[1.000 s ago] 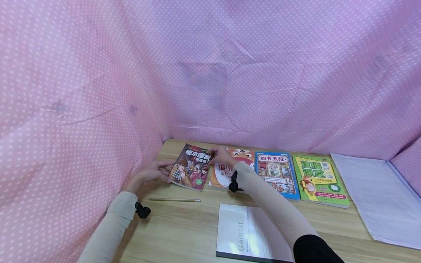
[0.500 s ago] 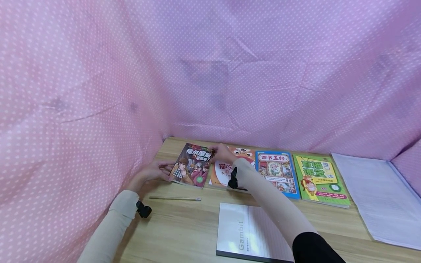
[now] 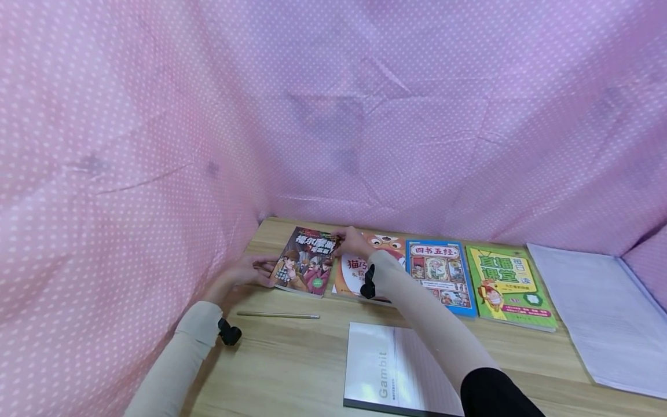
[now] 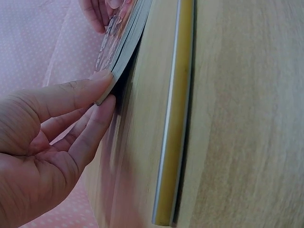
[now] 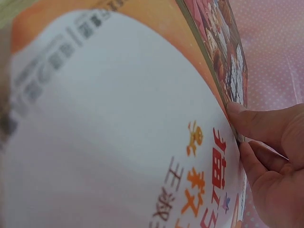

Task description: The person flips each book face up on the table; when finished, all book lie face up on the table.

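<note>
While I watch from the head camera, the left hand (image 3: 241,275) pinches the near-left corner of the dark illustrated detective paperback (image 3: 306,262), thumb on the cover and fingers (image 4: 92,135) beneath the edge, as the left wrist view shows. The right hand (image 3: 353,244) pinches the book's far-right corner between thumb and fingers (image 5: 259,124). The paperback sits at about eleven o'clock on the light wooden table (image 3: 292,370), tilted, its left edge lifted off the wood, just beside the pink dotted cloth wall (image 3: 130,174). At its three o'clock lies the orange-and-white cartoon book (image 3: 359,272), touching or slightly under it; I cannot tell which. Further toward three o'clock lie a blue-bordered book (image 3: 439,272), a green book (image 3: 504,285) and a stack of white paper sheets (image 3: 599,313). At the paperback's six o'clock lies a thin yellow-green pencil (image 3: 278,315), and a white Gambit notebook (image 3: 388,370) lies nearest me.
</note>
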The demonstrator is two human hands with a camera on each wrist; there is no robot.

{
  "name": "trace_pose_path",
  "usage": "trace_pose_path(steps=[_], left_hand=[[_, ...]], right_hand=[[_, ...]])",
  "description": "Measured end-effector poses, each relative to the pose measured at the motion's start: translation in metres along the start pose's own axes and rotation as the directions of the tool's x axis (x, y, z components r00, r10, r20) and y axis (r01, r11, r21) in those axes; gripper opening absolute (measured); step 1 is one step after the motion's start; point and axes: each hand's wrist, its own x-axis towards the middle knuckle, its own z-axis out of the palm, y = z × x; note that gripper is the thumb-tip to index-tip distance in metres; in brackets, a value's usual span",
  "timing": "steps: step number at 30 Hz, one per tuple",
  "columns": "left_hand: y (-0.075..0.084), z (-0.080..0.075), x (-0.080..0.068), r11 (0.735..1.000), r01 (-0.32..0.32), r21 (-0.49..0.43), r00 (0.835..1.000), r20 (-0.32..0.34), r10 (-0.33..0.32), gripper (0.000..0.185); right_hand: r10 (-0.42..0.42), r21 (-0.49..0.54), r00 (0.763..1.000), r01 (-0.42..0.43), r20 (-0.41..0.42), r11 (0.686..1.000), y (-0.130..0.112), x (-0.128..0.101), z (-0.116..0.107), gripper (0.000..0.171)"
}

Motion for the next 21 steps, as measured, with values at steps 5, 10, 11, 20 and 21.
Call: trace_pose_path(steps=[5,10,11,20,21], left_hand=[[-0.001,0.000,0.001,1.000,-0.009,0.016,1.000,-0.010,0.009,0.076],[0.000,0.002,0.002,1.000,0.007,0.011,1.000,-0.028,-0.006,0.076],[-0.001,0.002,0.003,1.000,0.004,0.005,0.999,-0.032,-0.004,0.076],[-0.001,0.006,0.005,0.999,0.010,-0.030,0.997,-0.070,-0.012,0.071],[0.000,0.006,0.005,0.999,0.017,-0.033,0.997,-0.075,-0.019,0.071]], right_hand=[[0.012,-0.016,1.000,-0.012,-0.024,1.000,-0.001,0.003,0.002,0.062],[0.018,-0.019,0.999,-0.019,-0.036,1.000,-0.002,0.005,0.004,0.061],[0.013,-0.024,0.999,-0.014,-0.039,1.000,-0.001,0.005,0.004,0.061],[-0.022,-0.061,0.998,0.018,-0.062,0.998,0.002,0.010,0.005,0.054],[-0.028,-0.068,0.998,0.024,-0.064,0.997,0.003,0.011,0.005,0.053]])
